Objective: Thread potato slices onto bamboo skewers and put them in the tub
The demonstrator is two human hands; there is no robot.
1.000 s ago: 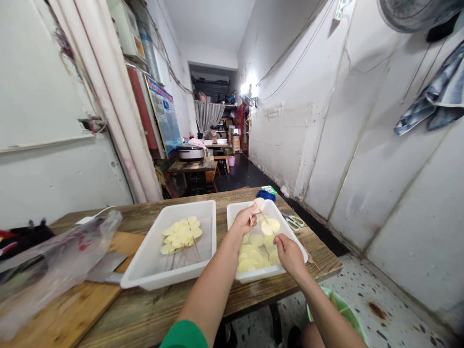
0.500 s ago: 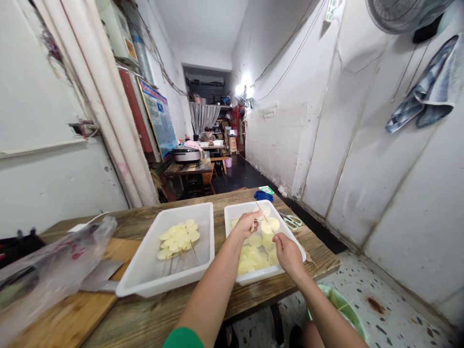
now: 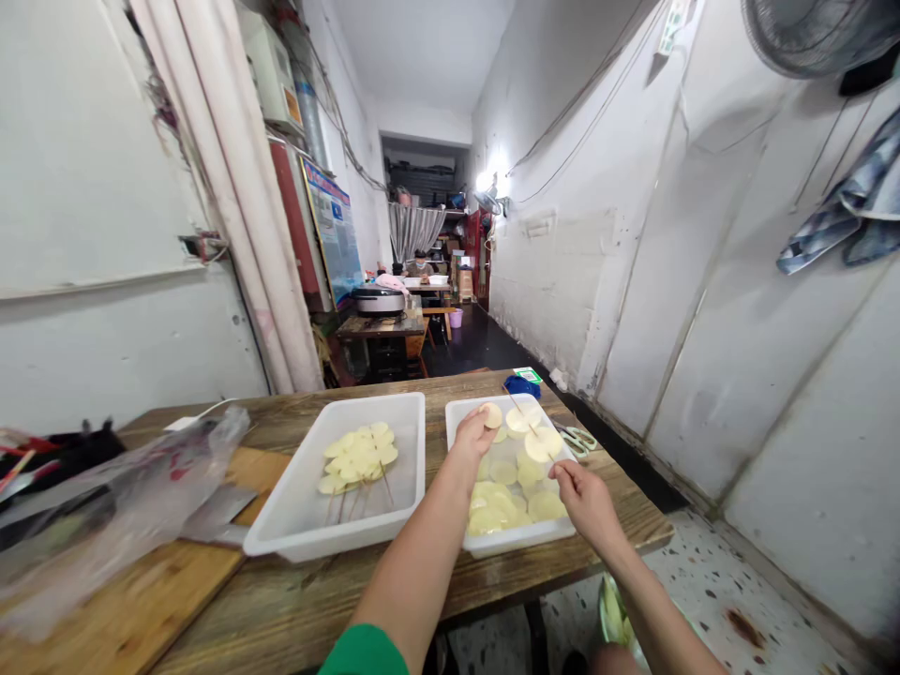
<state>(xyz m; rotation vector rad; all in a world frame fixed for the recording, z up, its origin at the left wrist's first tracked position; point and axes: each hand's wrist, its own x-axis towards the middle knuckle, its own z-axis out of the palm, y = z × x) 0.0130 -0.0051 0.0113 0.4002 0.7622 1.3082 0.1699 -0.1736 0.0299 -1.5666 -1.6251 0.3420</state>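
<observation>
My left hand [image 3: 473, 433] pinches one thin, round, pale yellow slice [image 3: 492, 415], apparently potato, above the far part of the right white tray [image 3: 517, 540]. Closed on the lower end of a thin wooden skewer [image 3: 511, 397] is my right hand [image 3: 582, 489], over that tray's right side. Two threaded slices [image 3: 543, 444] sit along the skewer, whose bare tip points up and left. More loose wet slices [image 3: 490, 506] lie in the tray beneath. In the left white tray [image 3: 409, 469] rests a pile of skewered slices [image 3: 360, 457], sticks toward me.
Scissors [image 3: 579, 441] lie right of the trays, with a blue cloth [image 3: 521, 385] behind. On the left are a wooden board [image 3: 119, 600], a flat metal blade [image 3: 217, 517] and a plastic bag [image 3: 147, 520]. A green basket [image 3: 613, 609] stands below. Another person [image 3: 420, 268] sits far back.
The view has swung slightly left. My left hand has come away from the skewer and now shows a separate slice at its fingertips. The skewered slices are tilted more toward me.
</observation>
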